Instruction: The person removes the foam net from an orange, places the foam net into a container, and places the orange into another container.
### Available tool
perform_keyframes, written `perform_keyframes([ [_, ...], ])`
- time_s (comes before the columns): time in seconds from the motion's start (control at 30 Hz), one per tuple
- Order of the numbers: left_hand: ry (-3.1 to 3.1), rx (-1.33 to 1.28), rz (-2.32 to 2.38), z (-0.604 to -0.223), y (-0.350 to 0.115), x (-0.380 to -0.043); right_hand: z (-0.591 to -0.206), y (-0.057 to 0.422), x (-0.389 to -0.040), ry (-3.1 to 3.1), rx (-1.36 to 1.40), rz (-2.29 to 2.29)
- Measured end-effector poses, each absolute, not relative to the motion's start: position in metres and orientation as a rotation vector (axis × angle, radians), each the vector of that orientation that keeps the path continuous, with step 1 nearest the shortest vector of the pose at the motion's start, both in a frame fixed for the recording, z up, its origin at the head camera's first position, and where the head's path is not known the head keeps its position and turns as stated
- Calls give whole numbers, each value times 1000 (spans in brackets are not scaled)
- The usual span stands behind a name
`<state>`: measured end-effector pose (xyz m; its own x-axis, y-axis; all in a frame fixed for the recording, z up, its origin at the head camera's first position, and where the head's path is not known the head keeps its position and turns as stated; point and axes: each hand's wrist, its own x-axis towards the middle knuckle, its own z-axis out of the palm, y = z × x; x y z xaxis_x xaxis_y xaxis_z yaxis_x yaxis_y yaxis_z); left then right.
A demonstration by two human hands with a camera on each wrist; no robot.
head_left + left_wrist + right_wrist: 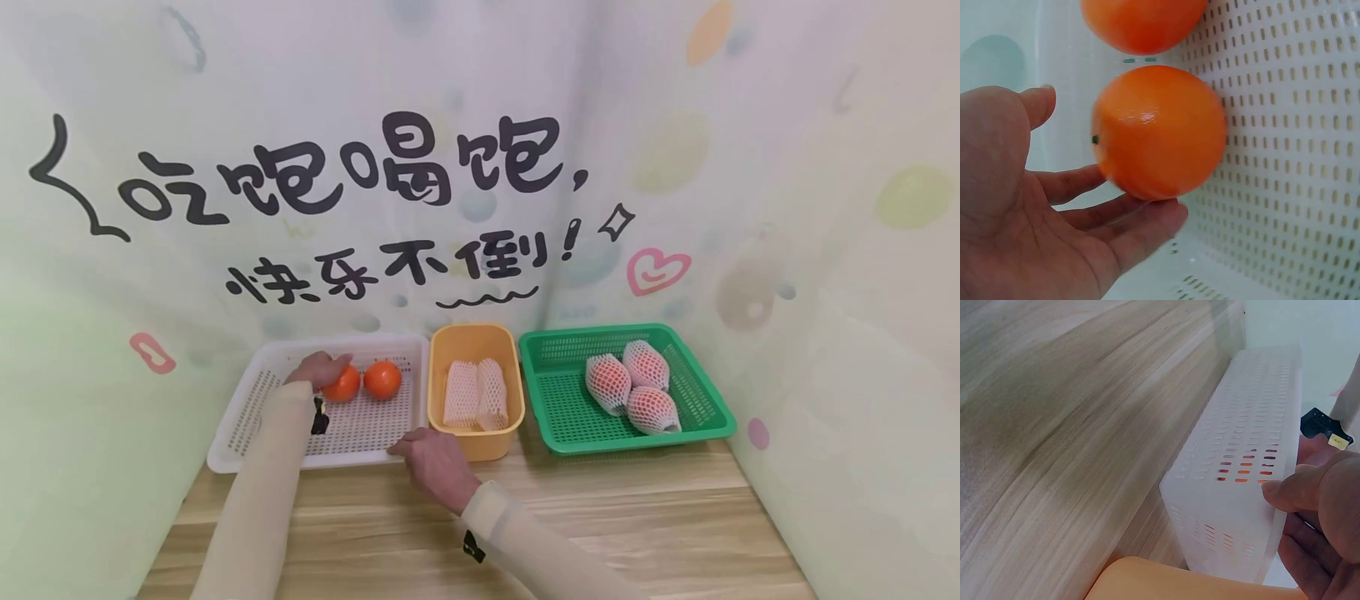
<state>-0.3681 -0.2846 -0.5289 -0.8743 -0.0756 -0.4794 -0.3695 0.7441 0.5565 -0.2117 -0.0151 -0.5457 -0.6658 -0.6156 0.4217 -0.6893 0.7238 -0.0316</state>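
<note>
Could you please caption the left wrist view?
Left hand touching one orange fruit, with another beside it, in a white perforated basket.

At lower left I saw orange fruits (382, 380) in a white slotted basket (367, 429); at lower right, red fruits (651, 408) showed through white netting (647, 365) in a green basket (566, 400).

Plastic and wood grain

Yellow bin (476, 447): smooth plastic. Inside it, matt foam-like netting (461, 396). Left of it, white basket (367, 429), perforated plastic; glossy, smooth oranges (1160, 131). Right, green basket (562, 400), perforated plastic. Beneath, wood-grained table (375, 533).
</note>
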Motion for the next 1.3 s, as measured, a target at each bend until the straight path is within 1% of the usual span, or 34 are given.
perform_keyframes([
  [0.23, 2584, -241, 829, -517, -281, -368, -545, -14, -211, -2560, 989, 259],
  [0.37, 2611, -193, 807, -510, -276, -361, -545, -14, -210, -2565, 988, 271],
  [0.57, 2700, -85, 813, -496, -264, -342, -547, -14, -211, -2552, 992, 312],
  [0.83, 2828, 68, 851, -489, -252, -316, -551, -12, -209, -2453, 1009, 322],
  [1.0, 2900, 147, 866, -484, -243, -300, -551, -11, -209, -2499, 1027, 319],
  [1.3, 2964, 259, 870, -478, -227, -271, -536, 0, -200, -2598, 1204, 467],
])
